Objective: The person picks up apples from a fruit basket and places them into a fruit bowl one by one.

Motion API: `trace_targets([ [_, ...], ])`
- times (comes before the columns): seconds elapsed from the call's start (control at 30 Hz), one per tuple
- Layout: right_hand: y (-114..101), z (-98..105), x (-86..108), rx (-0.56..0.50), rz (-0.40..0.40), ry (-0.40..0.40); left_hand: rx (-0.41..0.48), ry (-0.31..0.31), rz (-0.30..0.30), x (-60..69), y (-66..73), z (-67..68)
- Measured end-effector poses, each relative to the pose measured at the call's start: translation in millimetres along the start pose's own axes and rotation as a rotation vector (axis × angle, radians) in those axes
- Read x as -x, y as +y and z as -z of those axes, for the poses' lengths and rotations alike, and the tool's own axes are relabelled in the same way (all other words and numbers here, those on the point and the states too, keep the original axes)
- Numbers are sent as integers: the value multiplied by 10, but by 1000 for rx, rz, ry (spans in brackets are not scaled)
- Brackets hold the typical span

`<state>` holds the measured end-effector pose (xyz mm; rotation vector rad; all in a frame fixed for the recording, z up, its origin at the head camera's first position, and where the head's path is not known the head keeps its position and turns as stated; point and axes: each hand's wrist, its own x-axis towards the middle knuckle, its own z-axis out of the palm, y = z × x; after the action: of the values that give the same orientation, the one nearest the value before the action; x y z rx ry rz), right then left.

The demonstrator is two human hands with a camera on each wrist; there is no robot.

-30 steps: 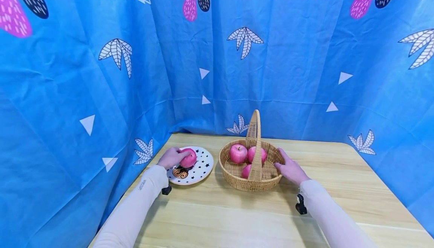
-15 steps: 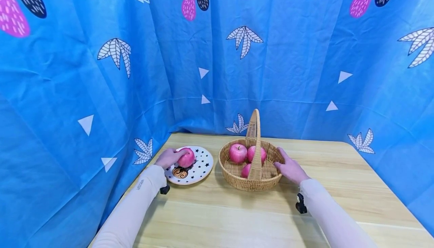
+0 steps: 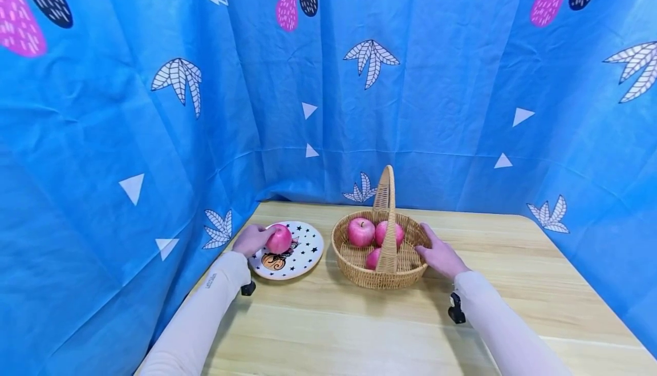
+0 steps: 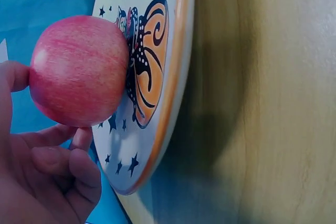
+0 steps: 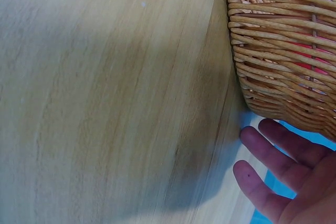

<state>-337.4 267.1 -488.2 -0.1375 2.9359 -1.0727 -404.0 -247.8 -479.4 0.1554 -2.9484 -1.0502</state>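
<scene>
In the head view my left hand (image 3: 252,240) holds a pinkish-red apple (image 3: 279,239) on the left half of a white plate (image 3: 310,250) with black stars and an orange cartoon figure. The left wrist view shows the thumb on one side of that apple (image 4: 79,72) and fingers on the other; its base appears to touch the plate. My right hand (image 3: 442,258) grips the right rim of a wicker basket (image 3: 354,273), thumb over the inside, other fingers outside. Several fingers (image 5: 278,156) show beside the basket's wall in the right wrist view.
Three apples lie in the basket, among them one at the back left (image 3: 361,232); the lowest is partly hidden by the tall arched handle (image 3: 390,193). A pale wooden table (image 3: 328,330) carries everything. Blue patterned curtain (image 3: 436,108) hangs behind and at both sides.
My left hand has shifted slightly left across the plate with the apple, moving it toward the plate's left edge. The right hand and the basket have stayed in place.
</scene>
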Motion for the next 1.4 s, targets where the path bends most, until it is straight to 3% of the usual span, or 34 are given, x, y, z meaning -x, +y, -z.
trace_targets([
  [0.3,-9,-21,13,3,1,-8,6,79,27,-18,-76,-22],
  [0.63,-37,14,20,2,3,-12,8,124,-15,18,-13,8],
  [0.93,-9,55,25,17,4,-6,-50,100,-95,54,12,-20],
  [1.4,35,-7,-21,-3,7,-8,-74,-3,-37,85,-66,-33],
])
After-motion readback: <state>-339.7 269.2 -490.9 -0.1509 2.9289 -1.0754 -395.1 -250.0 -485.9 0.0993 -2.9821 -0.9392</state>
